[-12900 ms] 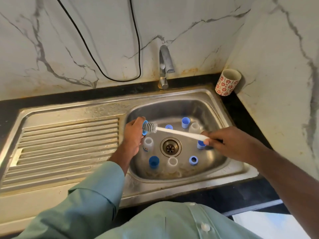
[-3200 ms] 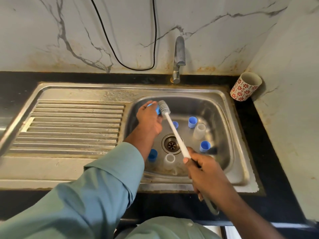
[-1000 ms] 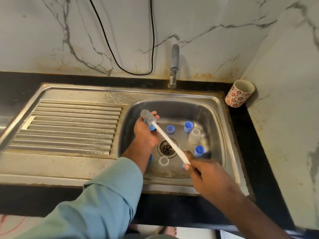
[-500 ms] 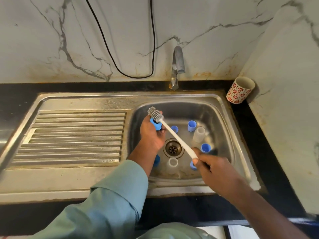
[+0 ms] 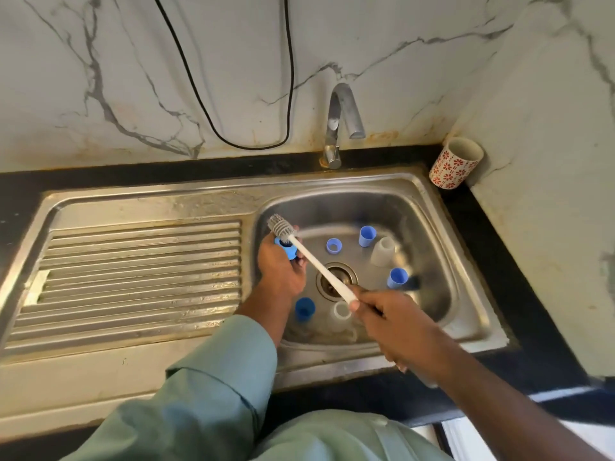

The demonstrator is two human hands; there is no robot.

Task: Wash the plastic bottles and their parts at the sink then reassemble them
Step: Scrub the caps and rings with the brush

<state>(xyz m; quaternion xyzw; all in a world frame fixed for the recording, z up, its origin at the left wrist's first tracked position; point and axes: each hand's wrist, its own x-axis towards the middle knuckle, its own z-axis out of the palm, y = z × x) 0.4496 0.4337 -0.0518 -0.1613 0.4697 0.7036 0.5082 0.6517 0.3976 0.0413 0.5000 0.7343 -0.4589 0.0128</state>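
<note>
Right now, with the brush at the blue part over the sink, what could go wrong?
1. The blue part is small and mostly hidden in the left hand; a wet grip may slip and drop it into the basin.
2. The brush has a long handle, held at its far end by the right hand, so it could knock over the upright blue cap or clear bottle.

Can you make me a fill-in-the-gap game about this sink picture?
1. The right hand holds a long white ____.
2. The left hand grips a small part coloured ____.
3. The flowery cup stands in the corner, ____ the sink basin.
4. The tap is turned ____.

Missing words: brush; blue; outside; off
</note>
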